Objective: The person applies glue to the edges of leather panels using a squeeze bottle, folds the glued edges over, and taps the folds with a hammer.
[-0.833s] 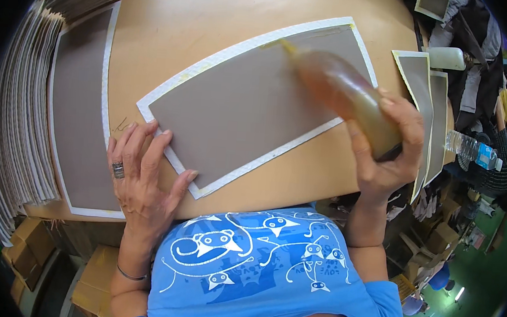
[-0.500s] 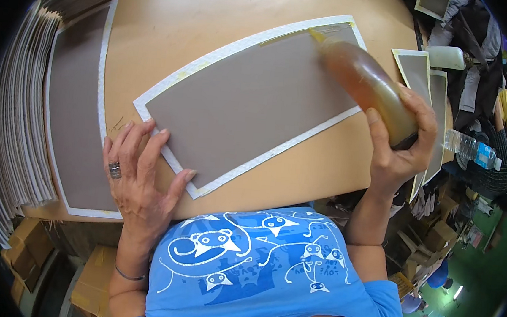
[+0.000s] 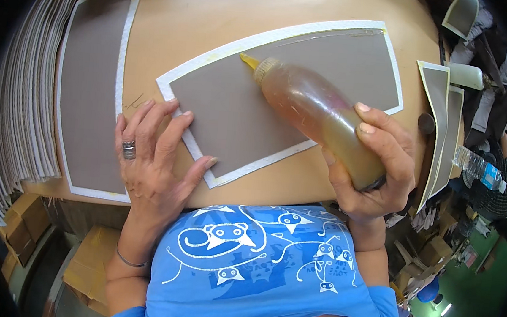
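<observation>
A curved grey panel with a white border lies on the tan table in front of me. My left hand rests at its left end, fingers spread, with fingertips and thumb touching the border; a ring is on one finger. In my right hand is a squeeze bottle of amber liquid, tilted so that its yellow nozzle points at the panel's far border. A thin glossy line of liquid runs along the panel's far edge, to the right of the nozzle.
Another white-bordered grey panel lies at the left, next to a tall stack of sheets. Narrow panels, a white bottle and a clear water bottle are at the right. Cardboard boxes stand below the table.
My right hand has moved the squeeze bottle's nozzle leftward along the panel's far edge. Behind it the glossy line shows. My left hand stays on the panel's left end.
</observation>
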The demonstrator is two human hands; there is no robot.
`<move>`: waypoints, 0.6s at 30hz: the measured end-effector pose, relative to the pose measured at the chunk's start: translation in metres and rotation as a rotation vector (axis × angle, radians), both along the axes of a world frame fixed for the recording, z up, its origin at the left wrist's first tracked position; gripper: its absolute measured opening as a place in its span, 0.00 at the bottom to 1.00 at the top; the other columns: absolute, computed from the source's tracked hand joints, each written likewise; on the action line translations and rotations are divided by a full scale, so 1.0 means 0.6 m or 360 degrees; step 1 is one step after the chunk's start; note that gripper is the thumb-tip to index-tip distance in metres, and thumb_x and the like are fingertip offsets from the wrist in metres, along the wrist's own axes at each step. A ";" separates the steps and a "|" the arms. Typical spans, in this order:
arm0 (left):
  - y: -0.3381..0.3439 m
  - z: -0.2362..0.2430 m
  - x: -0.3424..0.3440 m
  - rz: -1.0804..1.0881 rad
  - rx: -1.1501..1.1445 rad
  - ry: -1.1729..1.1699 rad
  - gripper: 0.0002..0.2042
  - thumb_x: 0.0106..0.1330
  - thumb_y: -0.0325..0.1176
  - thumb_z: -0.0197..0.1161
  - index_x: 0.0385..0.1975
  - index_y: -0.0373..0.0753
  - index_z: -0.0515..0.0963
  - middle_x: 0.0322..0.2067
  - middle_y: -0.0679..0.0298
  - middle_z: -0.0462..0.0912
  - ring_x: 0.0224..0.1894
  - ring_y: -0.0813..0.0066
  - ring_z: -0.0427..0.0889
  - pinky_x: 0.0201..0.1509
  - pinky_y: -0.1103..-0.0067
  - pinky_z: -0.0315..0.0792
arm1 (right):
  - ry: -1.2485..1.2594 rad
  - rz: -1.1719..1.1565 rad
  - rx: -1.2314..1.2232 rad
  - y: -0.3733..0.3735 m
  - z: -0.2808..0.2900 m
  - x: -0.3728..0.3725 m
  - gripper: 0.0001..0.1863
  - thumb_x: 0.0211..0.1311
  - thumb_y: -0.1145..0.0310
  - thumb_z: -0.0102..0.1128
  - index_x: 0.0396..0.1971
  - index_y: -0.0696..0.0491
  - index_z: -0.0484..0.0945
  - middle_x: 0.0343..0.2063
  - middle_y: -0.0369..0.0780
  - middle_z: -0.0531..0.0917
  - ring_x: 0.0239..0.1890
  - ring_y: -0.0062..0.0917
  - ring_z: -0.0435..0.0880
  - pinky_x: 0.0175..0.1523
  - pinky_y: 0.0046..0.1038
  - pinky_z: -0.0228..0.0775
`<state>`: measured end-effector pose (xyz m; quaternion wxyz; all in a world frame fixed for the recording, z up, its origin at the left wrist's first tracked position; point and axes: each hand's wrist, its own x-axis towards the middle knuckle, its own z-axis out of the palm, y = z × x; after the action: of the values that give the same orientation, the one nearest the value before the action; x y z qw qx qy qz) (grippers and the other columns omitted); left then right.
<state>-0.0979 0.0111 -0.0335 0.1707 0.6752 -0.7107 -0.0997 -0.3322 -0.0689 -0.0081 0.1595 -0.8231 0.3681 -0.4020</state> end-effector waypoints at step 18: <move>0.000 0.001 -0.001 -0.0009 -0.0006 -0.0052 0.30 0.39 0.36 0.72 0.47 0.44 0.70 0.50 0.61 0.69 0.58 0.59 0.63 0.64 0.57 0.49 | 0.0021 -0.0210 -0.0075 -0.011 -0.006 -0.034 0.26 0.33 0.82 0.64 0.40 0.58 0.71 0.39 0.48 0.77 0.42 0.35 0.77 0.48 0.31 0.68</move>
<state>-0.0988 0.0111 -0.0328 0.1600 0.6744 -0.7155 -0.0878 -0.3524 -0.0753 -0.0115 0.1109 -0.8032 0.4130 -0.4148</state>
